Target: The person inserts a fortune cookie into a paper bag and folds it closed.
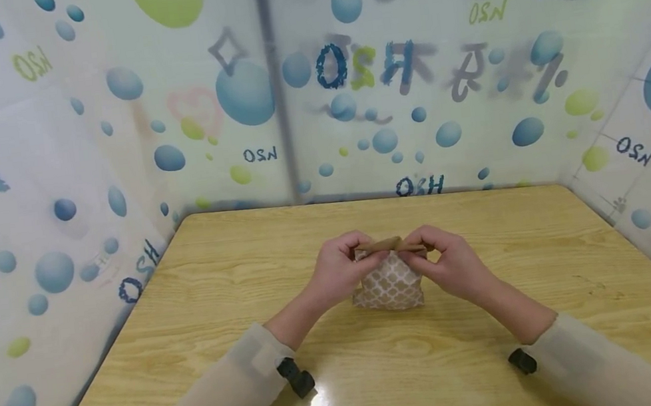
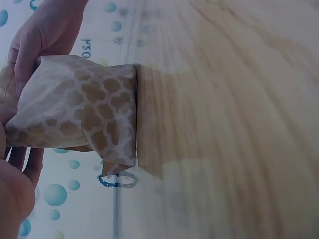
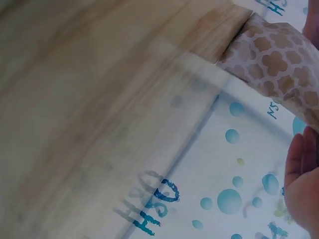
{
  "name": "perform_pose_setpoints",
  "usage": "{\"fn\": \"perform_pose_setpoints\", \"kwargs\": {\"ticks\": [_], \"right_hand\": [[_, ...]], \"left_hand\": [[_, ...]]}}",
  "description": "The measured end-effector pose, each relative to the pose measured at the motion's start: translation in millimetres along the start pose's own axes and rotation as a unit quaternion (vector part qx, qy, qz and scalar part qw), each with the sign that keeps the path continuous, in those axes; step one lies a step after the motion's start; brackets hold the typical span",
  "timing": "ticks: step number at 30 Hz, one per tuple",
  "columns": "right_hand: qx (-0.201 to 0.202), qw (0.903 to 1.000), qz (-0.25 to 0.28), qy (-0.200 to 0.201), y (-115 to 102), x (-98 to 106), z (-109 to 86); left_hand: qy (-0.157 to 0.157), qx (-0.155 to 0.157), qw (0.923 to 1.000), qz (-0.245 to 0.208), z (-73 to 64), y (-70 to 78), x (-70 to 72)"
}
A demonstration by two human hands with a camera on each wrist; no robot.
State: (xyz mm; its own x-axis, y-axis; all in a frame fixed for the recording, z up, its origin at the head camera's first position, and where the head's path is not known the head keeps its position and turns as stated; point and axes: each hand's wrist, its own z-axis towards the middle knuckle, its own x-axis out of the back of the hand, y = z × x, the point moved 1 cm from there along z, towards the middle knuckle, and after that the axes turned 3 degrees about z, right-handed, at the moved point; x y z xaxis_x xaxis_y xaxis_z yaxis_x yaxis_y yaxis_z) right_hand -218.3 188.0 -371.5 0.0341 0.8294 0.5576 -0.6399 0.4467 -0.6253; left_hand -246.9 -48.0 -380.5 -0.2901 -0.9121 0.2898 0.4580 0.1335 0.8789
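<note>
A small brown paper bag (image 1: 391,284) with a white lattice pattern stands on the table, its top edge folded or twisted. My left hand (image 1: 341,265) pinches the left end of that top edge between thumb and fingers. At the right end, my right hand (image 1: 449,262) does the same. In the left wrist view the bag (image 2: 94,102) has its base on the wood and a pointed flap sticking out at one bottom corner. The right wrist view catches the bag (image 3: 274,59) at its edge, with part of my right hand (image 3: 303,181) below it. The bag's contents are hidden.
The wooden table (image 1: 235,260) has a glossy top that reflects light near its front. Walls covered in a sheet (image 1: 319,143) with blue and green bubbles and lettering rise behind it and at both sides. A black wrist strap (image 1: 297,377) sits on my left sleeve.
</note>
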Motion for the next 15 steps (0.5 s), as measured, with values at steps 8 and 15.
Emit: {"fn": "perform_pose_setpoints", "kwargs": {"ticks": [8, 15], "right_hand": [[0.015, 0.9990, -0.037, 0.019, 7.1, 4.9, -1.4], [-0.012, 0.9999, -0.009, -0.008, 3.9, 7.5, 0.7]], "left_hand": [[0.026, -0.023, 0.9989, 0.033, -0.7, -2.4, 2.9], [0.017, -0.023, 0.9991, 0.031, -1.0, -2.3, 4.0]]}}
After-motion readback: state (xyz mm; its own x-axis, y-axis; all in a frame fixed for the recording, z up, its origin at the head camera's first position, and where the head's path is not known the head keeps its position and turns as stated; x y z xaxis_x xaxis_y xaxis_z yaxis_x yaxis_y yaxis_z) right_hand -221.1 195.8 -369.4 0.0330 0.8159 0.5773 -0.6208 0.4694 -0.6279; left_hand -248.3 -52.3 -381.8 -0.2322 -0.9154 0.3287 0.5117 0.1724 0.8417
